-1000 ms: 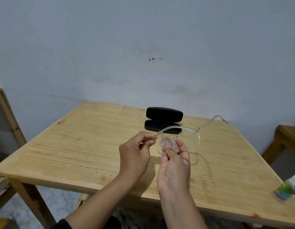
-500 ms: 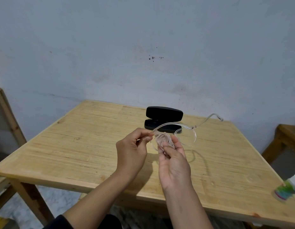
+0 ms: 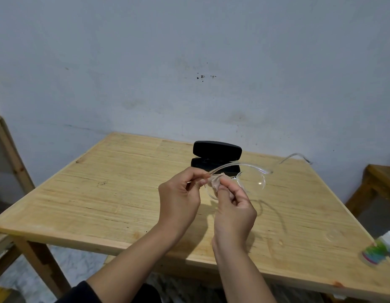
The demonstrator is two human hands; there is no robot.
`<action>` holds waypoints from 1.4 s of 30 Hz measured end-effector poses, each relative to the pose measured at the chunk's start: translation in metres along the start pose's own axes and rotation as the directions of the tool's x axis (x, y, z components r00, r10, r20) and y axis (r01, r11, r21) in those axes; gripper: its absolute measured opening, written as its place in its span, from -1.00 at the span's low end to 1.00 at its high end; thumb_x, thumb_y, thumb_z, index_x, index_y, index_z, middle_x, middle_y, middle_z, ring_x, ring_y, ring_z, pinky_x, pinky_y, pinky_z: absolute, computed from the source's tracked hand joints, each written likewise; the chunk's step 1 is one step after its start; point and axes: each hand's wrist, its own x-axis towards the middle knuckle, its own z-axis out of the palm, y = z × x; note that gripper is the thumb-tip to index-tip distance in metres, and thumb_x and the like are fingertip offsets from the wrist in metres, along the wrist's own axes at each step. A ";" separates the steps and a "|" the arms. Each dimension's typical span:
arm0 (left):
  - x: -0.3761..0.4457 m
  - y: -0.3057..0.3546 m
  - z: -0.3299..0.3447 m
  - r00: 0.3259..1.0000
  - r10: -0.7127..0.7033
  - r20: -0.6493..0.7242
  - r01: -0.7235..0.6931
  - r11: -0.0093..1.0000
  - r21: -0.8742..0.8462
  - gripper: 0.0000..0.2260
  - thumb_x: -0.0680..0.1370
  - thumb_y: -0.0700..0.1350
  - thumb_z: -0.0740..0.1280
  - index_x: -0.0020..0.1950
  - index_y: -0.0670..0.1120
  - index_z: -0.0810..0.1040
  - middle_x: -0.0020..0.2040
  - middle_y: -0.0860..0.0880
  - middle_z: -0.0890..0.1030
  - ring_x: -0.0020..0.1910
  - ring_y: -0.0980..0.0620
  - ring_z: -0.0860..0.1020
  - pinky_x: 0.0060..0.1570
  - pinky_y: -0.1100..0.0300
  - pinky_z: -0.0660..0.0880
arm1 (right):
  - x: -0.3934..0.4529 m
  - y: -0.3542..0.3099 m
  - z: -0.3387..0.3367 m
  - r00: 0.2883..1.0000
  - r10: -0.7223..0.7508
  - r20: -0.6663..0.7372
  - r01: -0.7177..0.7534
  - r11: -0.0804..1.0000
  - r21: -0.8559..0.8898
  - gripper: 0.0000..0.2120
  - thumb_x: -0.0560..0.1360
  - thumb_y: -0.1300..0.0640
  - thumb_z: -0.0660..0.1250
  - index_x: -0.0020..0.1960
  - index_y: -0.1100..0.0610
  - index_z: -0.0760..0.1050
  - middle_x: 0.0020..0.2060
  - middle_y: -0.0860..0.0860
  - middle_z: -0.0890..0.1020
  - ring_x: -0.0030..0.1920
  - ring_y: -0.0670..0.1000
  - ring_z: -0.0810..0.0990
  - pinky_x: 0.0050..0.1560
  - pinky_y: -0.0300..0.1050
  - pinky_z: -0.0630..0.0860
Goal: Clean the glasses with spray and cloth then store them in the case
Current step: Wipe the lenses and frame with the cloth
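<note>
A: Why hold the glasses (image 3: 240, 180) up over the bench (image 3: 124, 193)?

B: The left hand (image 3: 178, 197) pinches the frame end steady, so the right hand (image 3: 233, 213) can pinch the cloth (image 3: 215, 183) around one lens and rub both faces.

A: And the case (image 3: 217, 157)?

B: Open just behind, ready for storing.

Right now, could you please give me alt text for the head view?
A left hand pinches clear glasses while the right hand rubs one lens with a small cloth above a wooden table. An open black case sits behind.
</note>
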 end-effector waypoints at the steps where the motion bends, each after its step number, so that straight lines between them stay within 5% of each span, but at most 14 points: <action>1: -0.001 0.000 0.001 0.999 0.039 -0.008 -0.039 0.999 0.016 -0.77 0.44 -0.36 0.38 -0.17 -0.03 0.65 -0.32 0.33 0.61 -0.23 0.32 0.60 -0.25 0.54 0.42 | 0.000 -0.001 0.000 1.000 -0.012 -0.005 0.012 1.000 -0.018 -0.79 0.45 0.26 0.37 -0.19 -0.03 0.63 -0.45 -0.11 0.53 -0.36 -0.11 0.53 -0.41 -0.47 0.44; 5: -0.003 -0.001 0.004 0.995 0.095 -0.037 -0.094 0.995 0.029 -0.81 0.43 -0.35 0.40 -0.15 -0.06 0.66 -0.24 0.17 0.66 -0.19 0.23 0.62 -0.20 0.49 0.46 | 0.000 -0.003 0.001 1.000 -0.014 0.000 0.014 1.000 -0.022 -0.78 0.45 0.24 0.37 -0.22 -0.09 0.61 -0.42 -0.14 0.63 -0.29 -0.07 0.63 -0.39 -0.48 0.44; 12: -0.001 -0.004 0.001 0.999 0.026 -0.024 -0.026 1.000 0.012 -0.78 0.44 -0.35 0.39 -0.17 -0.02 0.65 -0.30 0.29 0.62 -0.24 0.25 0.61 -0.25 0.50 0.45 | -0.002 -0.005 -0.003 0.985 0.033 0.171 -0.029 0.999 -0.026 -0.76 0.43 0.34 0.35 -0.20 0.03 0.65 -0.38 -0.12 0.70 -0.26 -0.12 0.67 -0.30 -0.40 0.51; 16: 0.005 -0.003 -0.004 0.999 -0.014 -0.030 0.014 1.000 -0.008 -0.74 0.44 -0.35 0.37 -0.19 0.03 0.63 -0.32 0.33 0.62 -0.26 0.30 0.60 -0.29 0.50 0.44 | -0.003 -0.008 -0.005 0.958 0.033 0.284 0.004 0.992 -0.129 -0.78 0.43 0.32 0.36 -0.20 0.05 0.68 -0.28 -0.04 0.72 -0.32 -0.16 0.64 -0.29 -0.38 0.51; 21: 0.011 -0.003 -0.012 1.000 0.007 -0.011 -0.007 1.000 0.002 -0.77 0.46 -0.32 0.37 -0.21 0.03 0.62 -0.30 0.11 0.66 -0.51 0.13 0.55 -0.49 0.38 0.44 | 0.002 -0.014 -0.010 0.925 0.081 0.372 0.044 0.947 -0.318 -0.83 0.41 0.22 0.36 -0.28 0.05 0.69 -0.31 -0.10 0.71 -0.35 -0.15 0.58 -0.26 -0.26 0.52; 26: 0.011 -0.007 -0.016 0.999 0.035 -0.040 -0.033 0.997 0.070 -0.77 0.46 -0.33 0.38 -0.18 0.02 0.63 -0.28 0.27 0.62 -0.19 0.27 0.62 -0.24 0.48 0.48 | 0.005 -0.015 -0.014 0.961 -0.034 0.275 0.142 0.914 -0.380 -0.76 0.41 0.22 0.33 -0.35 0.00 0.66 -0.34 -0.14 0.69 -0.32 -0.11 0.59 -0.33 -0.27 0.49; 31: 0.002 -0.003 -0.009 0.997 0.075 -0.029 -0.073 0.995 0.064 -0.80 0.44 -0.37 0.38 -0.16 -0.07 0.64 -0.25 0.26 0.61 -0.22 0.40 0.57 -0.24 0.57 0.40 | 0.001 -0.001 -0.009 0.986 -0.127 0.112 0.157 0.935 -0.319 -0.74 0.45 0.17 0.33 -0.23 -0.19 0.60 -0.23 -0.01 0.69 -0.39 -0.17 0.44 -0.26 -0.18 0.40; 36: -0.010 -0.001 0.004 0.996 0.080 -0.044 -0.079 0.996 0.028 -0.80 0.44 -0.34 0.39 -0.16 -0.02 0.64 -0.32 0.37 0.59 -0.22 0.35 0.59 -0.25 0.55 0.41 | 0.001 0.005 0.004 0.994 -0.112 0.009 0.112 0.983 -0.144 -0.79 0.51 0.10 0.30 -0.11 -0.22 0.59 -0.05 -0.10 0.69 -0.05 -0.15 0.65 -0.01 -0.20 0.53; 42: -0.006 -0.002 0.005 0.997 0.055 -0.045 -0.056 0.998 -0.012 -0.75 0.44 -0.32 0.40 -0.19 0.06 0.62 -0.31 0.39 0.59 -0.25 0.30 0.60 -0.26 0.53 0.41 | 0.003 -0.003 0.004 0.994 -0.026 0.105 0.037 0.993 -0.112 -0.80 0.52 0.18 0.30 -0.14 -0.07 0.64 -0.26 -0.17 0.71 -0.13 -0.17 0.68 -0.08 -0.30 0.54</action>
